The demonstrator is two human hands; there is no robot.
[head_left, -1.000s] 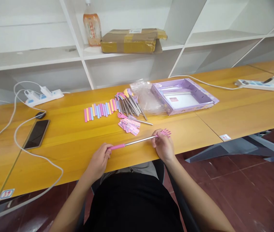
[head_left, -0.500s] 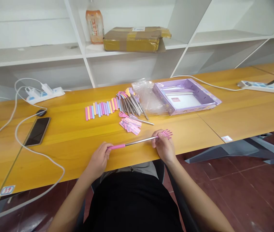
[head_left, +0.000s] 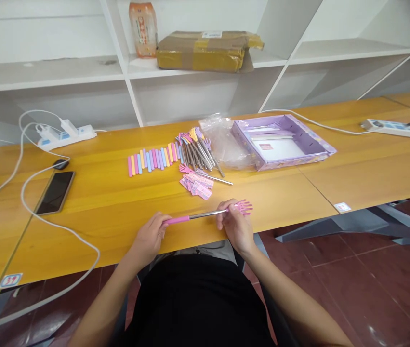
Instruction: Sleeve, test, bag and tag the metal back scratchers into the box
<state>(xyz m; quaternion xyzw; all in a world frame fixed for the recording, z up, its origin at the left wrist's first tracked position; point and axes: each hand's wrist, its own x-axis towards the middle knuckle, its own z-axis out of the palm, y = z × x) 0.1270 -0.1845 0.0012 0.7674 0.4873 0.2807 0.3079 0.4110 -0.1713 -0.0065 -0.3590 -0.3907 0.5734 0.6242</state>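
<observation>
A pink back scratcher [head_left: 206, 214] with a hand-shaped head and a metal rod spans both my hands, just above the table's front edge. My left hand [head_left: 151, 236] is closed round the end of its pink handle. At the other end, my right hand [head_left: 236, 226] pinches the rod just below the pink head. Beyond them lies another pink-headed scratcher rod [head_left: 212, 177] without a handle, beside several pink printed cards [head_left: 199, 185]. Farther back is a pile of metal scratcher rods [head_left: 199, 150] with coloured heads. Left of it, loose pastel handles [head_left: 154, 158] lie in a row.
A lilac open box [head_left: 300, 159] stands at the back right beside a crumpled clear bag [head_left: 222, 142]. On the left are a phone [head_left: 56, 192], a white cable [head_left: 63, 230] and a power strip [head_left: 68, 137]. Shelves behind hold a taped carton [head_left: 205, 55] and a bottle [head_left: 143, 31].
My right hand has moved left toward my left hand, and the metal rod between them shows shorter. Both hands still hold the back scratcher. The view has shifted slightly.
</observation>
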